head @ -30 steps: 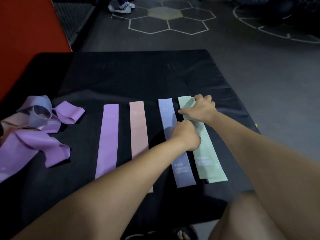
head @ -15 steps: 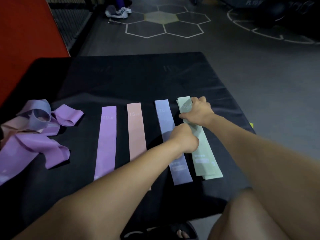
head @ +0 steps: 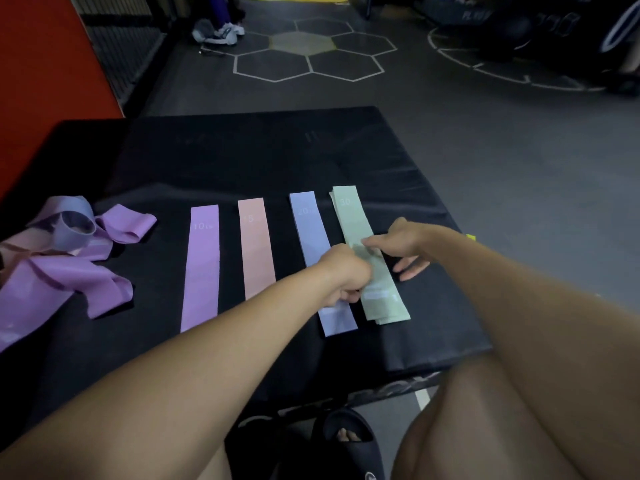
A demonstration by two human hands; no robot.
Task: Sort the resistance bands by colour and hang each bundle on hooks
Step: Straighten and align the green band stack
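Four bands lie flat side by side on a black mat [head: 242,161]: a purple band [head: 201,268], a pink band [head: 256,247], a blue band [head: 310,230] and a green band stack [head: 353,216] at the right. My left hand [head: 346,275] lies over the blue band with its fingers curled against the green stack's left edge, and seems to pinch it. My right hand [head: 401,247] has straight, spread fingers. Its forefinger touches the middle of the green stack and its other fingers reach past onto the mat.
A tangled pile of purple, pink and blue bands [head: 62,258] sits at the mat's left side. A red wall [head: 41,81] rises at the far left. Grey gym floor with hexagon markings [head: 304,53] lies beyond. My knees and a black sandal [head: 346,441] are at the mat's near edge.
My right hand has slid from the green stack's far end to its middle, and its fingers have opened and spread. My left hand has shifted slightly nearer along the stack.
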